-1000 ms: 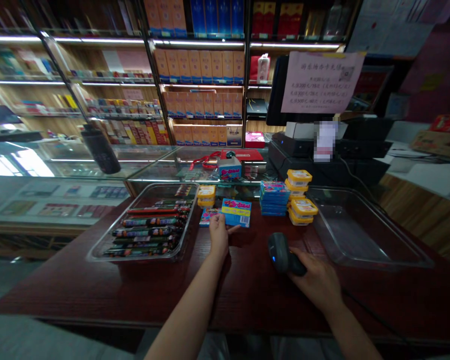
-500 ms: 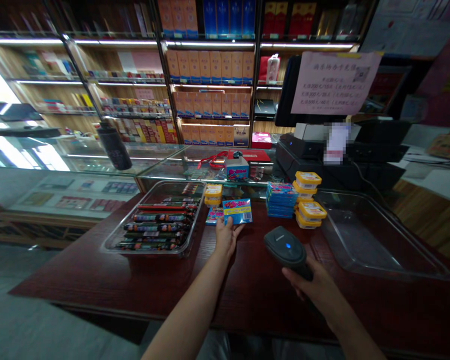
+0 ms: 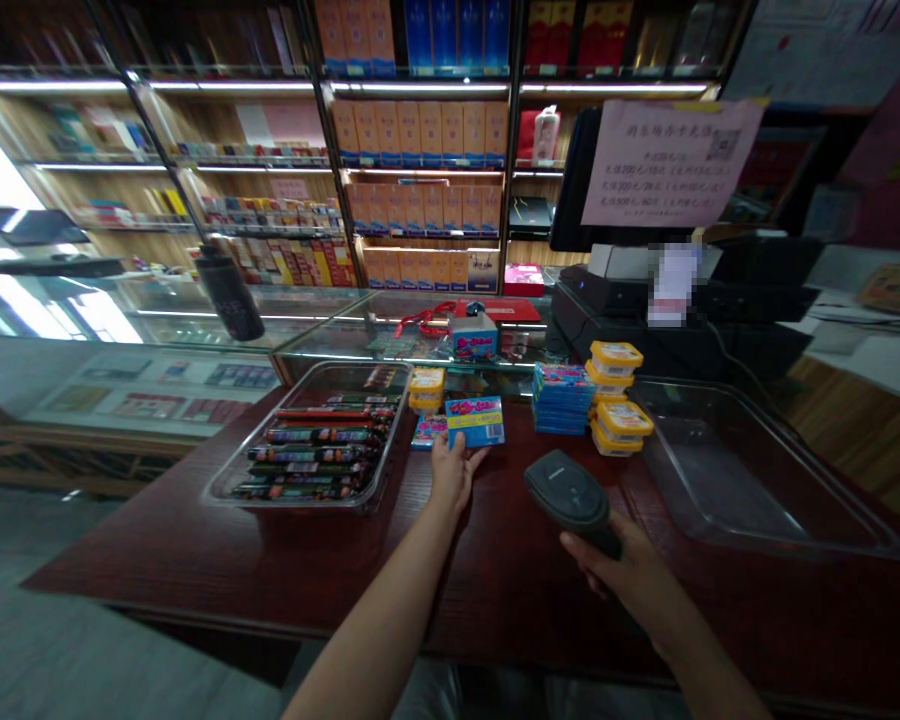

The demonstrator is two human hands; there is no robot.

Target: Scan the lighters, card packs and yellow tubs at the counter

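My left hand (image 3: pixel 451 470) holds a small blue packet (image 3: pixel 475 421) upright above the dark red counter (image 3: pixel 255 560), its label side facing me. My right hand (image 3: pixel 621 572) grips the handle of a black barcode scanner (image 3: pixel 568 493), whose head is raised and points toward the packet. Another blue-pink packet (image 3: pixel 424 431) lies flat just behind my left hand.
A clear tray (image 3: pixel 311 443) of long dark wrapped sticks sits at the left; an empty clear tray (image 3: pixel 727 472) at the right. A stack of blue packets (image 3: pixel 560 398) and yellow-lidded tubs (image 3: pixel 617 398) stand between them. A register (image 3: pixel 675 320) and glass display case (image 3: pixel 195 330) lie behind.
My right hand has lifted the scanner off the counter and tilted its head up toward the packet. My left hand has kept the packet nearly in place.
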